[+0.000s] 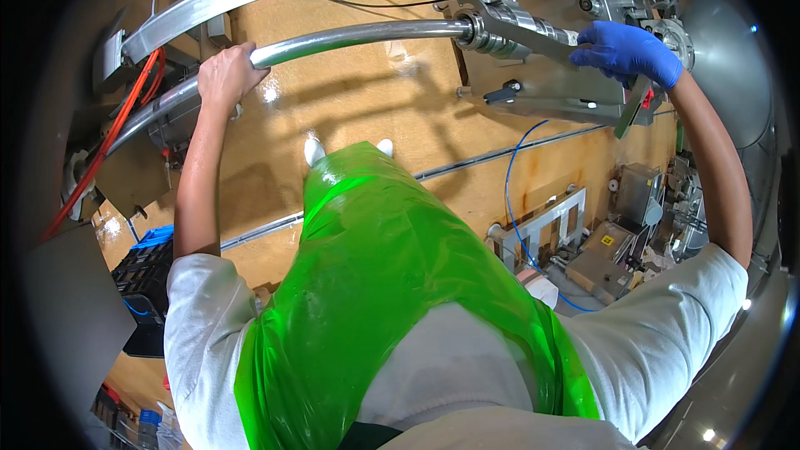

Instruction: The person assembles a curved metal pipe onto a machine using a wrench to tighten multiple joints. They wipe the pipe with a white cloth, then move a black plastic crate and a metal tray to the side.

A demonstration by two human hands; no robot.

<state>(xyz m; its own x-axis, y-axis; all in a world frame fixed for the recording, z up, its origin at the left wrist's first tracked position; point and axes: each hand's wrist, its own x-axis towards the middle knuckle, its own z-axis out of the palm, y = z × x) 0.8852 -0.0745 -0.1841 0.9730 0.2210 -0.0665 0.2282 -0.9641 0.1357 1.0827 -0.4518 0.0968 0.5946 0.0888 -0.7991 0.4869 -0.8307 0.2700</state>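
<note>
Under left hand (229,77), metal pipe (358,35)

head fisheye | faces down | near apron (358,300) | detail unclear at rim

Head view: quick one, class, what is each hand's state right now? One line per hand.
Left hand: closed on the lower metal rail.
Gloved right hand: fingers bent at a flat metal strip; grip cannot be told.

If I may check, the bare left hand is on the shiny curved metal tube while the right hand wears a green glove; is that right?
Not quite: the right hand wears a blue glove, not green, as the head view shows; the rest stands.
</note>
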